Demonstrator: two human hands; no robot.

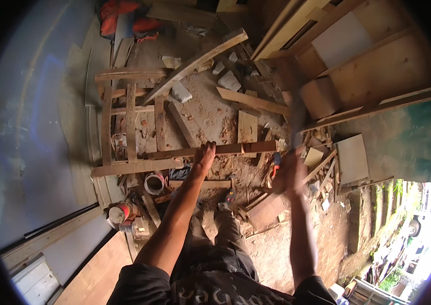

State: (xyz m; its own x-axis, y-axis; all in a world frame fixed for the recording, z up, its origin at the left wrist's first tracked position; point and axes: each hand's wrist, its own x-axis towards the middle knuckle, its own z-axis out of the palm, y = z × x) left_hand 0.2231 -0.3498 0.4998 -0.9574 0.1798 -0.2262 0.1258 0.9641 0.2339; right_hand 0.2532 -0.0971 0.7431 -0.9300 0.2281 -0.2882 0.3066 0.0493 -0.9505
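My left hand [204, 156] is closed round a long wooden plank [241, 148], which lies crosswise in front of me. The plank's left end is by a rough wooden frame [131, 124]; its right end is near my other hand. My right hand [288, 174] is raised beyond that right end and smeared by motion. From it a long dark tool [296, 119] points up and away, too blurred to name its kind. Close to the right hand, an orange item [277, 163] shows among the scraps.
Broken wood and white rubble chunks [229, 81] litter the dirt floor. A slanting beam [195, 65] crosses behind the frame. An open bucket [154, 183] and a red-rimmed can [119, 213] stand at the left. Wooden panels [378, 56] lean at the right, and a grey sheet wall [32, 127] rises at the left.
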